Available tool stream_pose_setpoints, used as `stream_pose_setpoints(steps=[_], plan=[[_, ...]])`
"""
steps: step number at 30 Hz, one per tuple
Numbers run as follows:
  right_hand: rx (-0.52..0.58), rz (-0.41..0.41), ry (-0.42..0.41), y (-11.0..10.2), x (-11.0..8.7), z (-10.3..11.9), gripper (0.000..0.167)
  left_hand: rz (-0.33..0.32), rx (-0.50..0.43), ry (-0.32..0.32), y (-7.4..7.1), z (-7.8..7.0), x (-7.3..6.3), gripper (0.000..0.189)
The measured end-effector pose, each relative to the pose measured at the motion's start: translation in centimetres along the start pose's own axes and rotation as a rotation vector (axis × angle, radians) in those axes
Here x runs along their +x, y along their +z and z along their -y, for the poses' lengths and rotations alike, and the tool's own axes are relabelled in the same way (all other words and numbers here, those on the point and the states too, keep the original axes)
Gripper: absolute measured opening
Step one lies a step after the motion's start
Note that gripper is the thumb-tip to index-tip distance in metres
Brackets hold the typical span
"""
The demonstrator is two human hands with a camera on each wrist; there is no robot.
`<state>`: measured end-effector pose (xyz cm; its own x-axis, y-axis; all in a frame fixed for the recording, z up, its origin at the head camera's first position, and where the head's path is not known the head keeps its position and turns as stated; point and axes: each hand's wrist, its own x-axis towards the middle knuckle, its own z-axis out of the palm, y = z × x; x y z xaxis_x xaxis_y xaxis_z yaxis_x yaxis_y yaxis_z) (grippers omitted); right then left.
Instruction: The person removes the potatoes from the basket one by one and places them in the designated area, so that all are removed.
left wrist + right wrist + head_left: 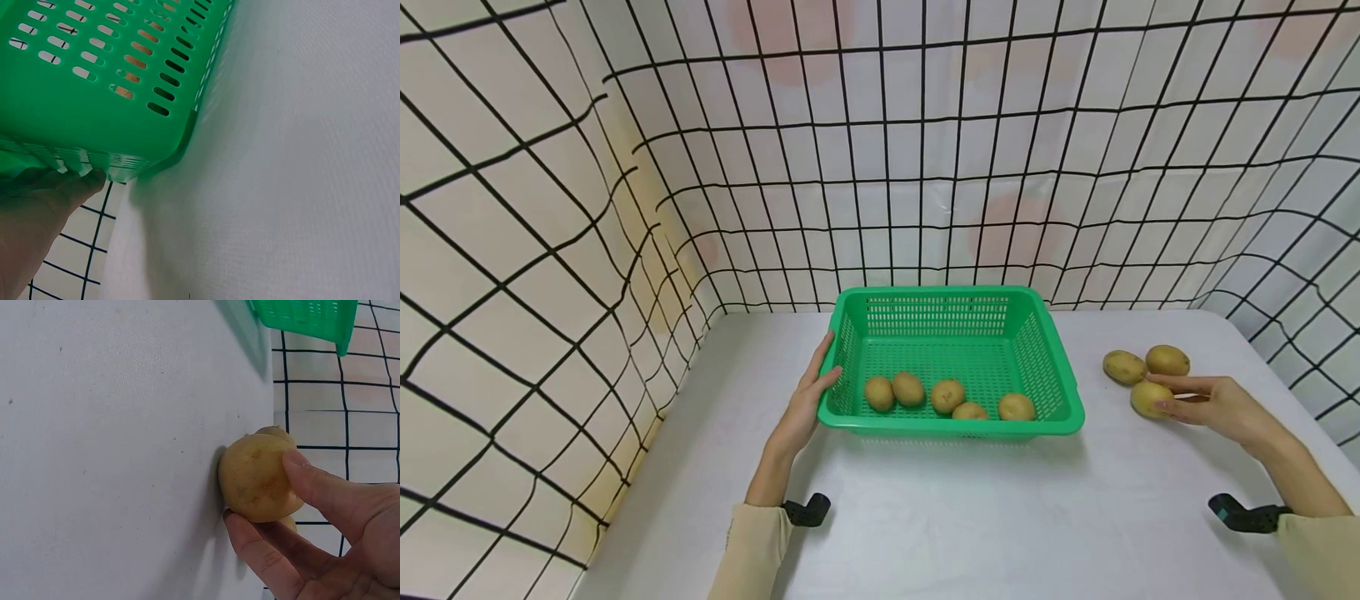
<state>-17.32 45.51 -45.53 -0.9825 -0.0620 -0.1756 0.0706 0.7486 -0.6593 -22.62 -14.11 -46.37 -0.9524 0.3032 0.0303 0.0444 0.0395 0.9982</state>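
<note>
A green plastic basket stands on the white table with several potatoes along its near side. My left hand holds the basket's left side, thumb at the rim; in the left wrist view its other fingers are partly hidden against the end wall. Over at the right, my right hand pinches a yellow-brown potato between thumb and fingers. That potato is at the table surface or very close to it; I cannot tell if it touches. Just behind it lie two more potatoes, close together.
Black grid netting rises along the back and both sides, in front of pale walls. White covering on the table extends in front of the basket. Each wrist wears a small black device.
</note>
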Motion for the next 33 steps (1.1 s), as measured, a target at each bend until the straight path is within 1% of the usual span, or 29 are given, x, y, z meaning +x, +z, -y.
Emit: stream_pose_setpoints(steps=[10,16,27,33], plan=[[0.010,0.000,0.017,0.01,-0.21,0.30,0.069,0.003,-0.002,0.009,0.02,0.07,0.05,0.065],[0.032,-0.010,0.026,-0.05,-0.20,0.14,0.067,-0.004,-0.008,0.006,0.09,-0.03,0.00,0.066],[-0.007,0.006,0.048,-0.15,-0.32,0.45,0.071,-0.006,-0.006,0.004,0.06,-0.11,-0.04,0.065],[-0.041,-0.009,0.055,-0.47,-0.21,0.56,0.071,-0.007,-0.007,-0.005,0.06,-0.13,-0.04,0.065]])
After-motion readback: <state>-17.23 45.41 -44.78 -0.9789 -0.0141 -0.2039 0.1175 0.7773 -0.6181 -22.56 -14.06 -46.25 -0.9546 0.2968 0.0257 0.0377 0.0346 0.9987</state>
